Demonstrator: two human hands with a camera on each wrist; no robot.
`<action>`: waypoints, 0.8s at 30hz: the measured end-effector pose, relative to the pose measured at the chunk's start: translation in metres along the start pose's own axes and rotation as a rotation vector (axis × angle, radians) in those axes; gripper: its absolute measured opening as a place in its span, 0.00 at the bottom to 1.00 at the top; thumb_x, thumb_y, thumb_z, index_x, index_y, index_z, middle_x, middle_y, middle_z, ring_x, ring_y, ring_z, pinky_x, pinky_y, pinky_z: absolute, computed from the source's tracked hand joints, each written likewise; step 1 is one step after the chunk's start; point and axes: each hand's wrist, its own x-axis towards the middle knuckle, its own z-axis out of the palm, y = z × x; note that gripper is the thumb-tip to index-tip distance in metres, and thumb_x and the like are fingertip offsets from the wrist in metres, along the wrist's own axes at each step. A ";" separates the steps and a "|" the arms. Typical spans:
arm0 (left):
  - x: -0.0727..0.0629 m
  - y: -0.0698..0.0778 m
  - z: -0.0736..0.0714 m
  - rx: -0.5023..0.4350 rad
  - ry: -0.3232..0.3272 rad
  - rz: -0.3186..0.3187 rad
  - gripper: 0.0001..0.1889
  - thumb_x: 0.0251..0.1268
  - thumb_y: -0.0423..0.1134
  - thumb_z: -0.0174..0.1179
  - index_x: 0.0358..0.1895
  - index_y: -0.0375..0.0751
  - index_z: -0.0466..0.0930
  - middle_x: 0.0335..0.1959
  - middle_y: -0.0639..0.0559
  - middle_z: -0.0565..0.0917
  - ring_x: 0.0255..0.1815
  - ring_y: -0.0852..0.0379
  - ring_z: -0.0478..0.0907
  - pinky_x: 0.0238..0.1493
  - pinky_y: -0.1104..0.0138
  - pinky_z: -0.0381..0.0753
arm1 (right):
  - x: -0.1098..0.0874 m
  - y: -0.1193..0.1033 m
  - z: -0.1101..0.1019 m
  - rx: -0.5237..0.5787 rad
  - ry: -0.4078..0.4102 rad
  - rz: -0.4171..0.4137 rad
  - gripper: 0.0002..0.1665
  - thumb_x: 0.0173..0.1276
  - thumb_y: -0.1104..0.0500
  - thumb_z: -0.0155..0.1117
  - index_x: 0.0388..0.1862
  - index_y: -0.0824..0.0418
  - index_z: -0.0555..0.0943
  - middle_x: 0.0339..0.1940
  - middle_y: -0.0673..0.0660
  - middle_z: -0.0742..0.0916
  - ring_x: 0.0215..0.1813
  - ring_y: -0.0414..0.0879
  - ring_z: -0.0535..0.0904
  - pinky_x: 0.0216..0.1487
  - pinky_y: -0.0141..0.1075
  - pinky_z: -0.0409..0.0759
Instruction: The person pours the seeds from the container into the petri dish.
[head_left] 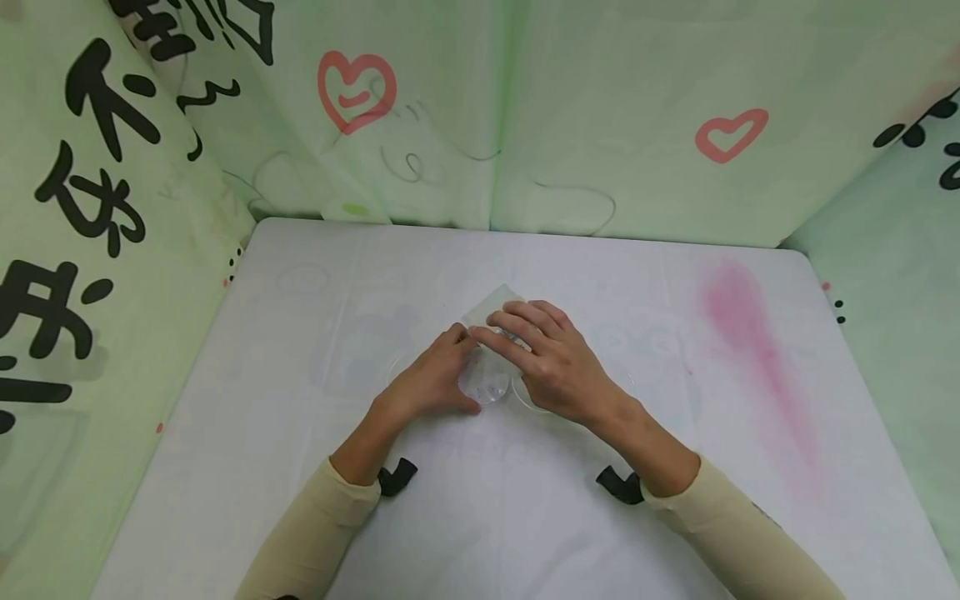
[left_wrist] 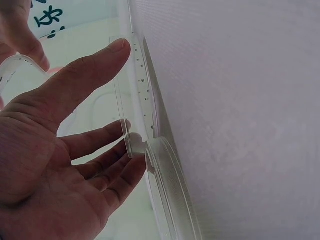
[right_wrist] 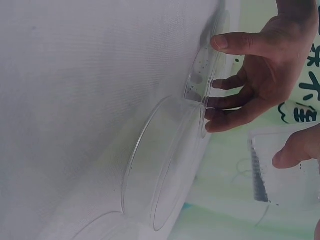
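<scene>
My left hand [head_left: 435,379] holds a shallow clear round dish [head_left: 486,385], like a petri dish, with its thumb and fingers on opposite sides of the rim. Small dark specks show inside this dish [right_wrist: 199,72] in the right wrist view. Above it, my right hand [head_left: 558,362] pinches a translucent whitish packet [right_wrist: 267,170], which carries dark specks and a ridged dark strip along one edge. In the head view the packet's corner [head_left: 495,302] sticks out beyond the fingers. Whether specks are falling from it, I cannot tell.
Another clear round dish [right_wrist: 142,170] stands right beside the held one. A further clear rim [right_wrist: 97,227] shows at the bottom of the right wrist view. All rest on a white-covered table [head_left: 480,517] with a pink stain [head_left: 750,333] at right; green curtains [head_left: 600,100] surround it.
</scene>
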 end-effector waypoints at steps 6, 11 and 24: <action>0.000 0.002 -0.001 0.012 -0.007 -0.012 0.51 0.42 0.37 0.86 0.74 0.34 0.69 0.55 0.43 0.72 0.55 0.47 0.72 0.60 0.56 0.80 | 0.001 -0.001 0.000 -0.014 0.002 -0.008 0.37 0.63 0.78 0.55 0.69 0.54 0.80 0.60 0.54 0.83 0.67 0.54 0.75 0.69 0.49 0.72; 0.000 0.002 0.000 0.012 0.002 -0.006 0.51 0.42 0.38 0.86 0.74 0.32 0.69 0.54 0.43 0.72 0.53 0.48 0.72 0.59 0.55 0.79 | 0.001 -0.001 -0.002 -0.009 -0.008 -0.005 0.37 0.64 0.77 0.54 0.69 0.54 0.80 0.60 0.54 0.83 0.68 0.54 0.75 0.69 0.49 0.72; -0.001 0.001 0.001 0.003 0.013 0.018 0.51 0.41 0.38 0.87 0.73 0.31 0.70 0.53 0.43 0.73 0.52 0.48 0.72 0.57 0.56 0.80 | 0.002 -0.002 -0.004 -0.014 -0.007 -0.011 0.37 0.63 0.77 0.55 0.69 0.54 0.79 0.61 0.55 0.83 0.68 0.54 0.75 0.69 0.50 0.72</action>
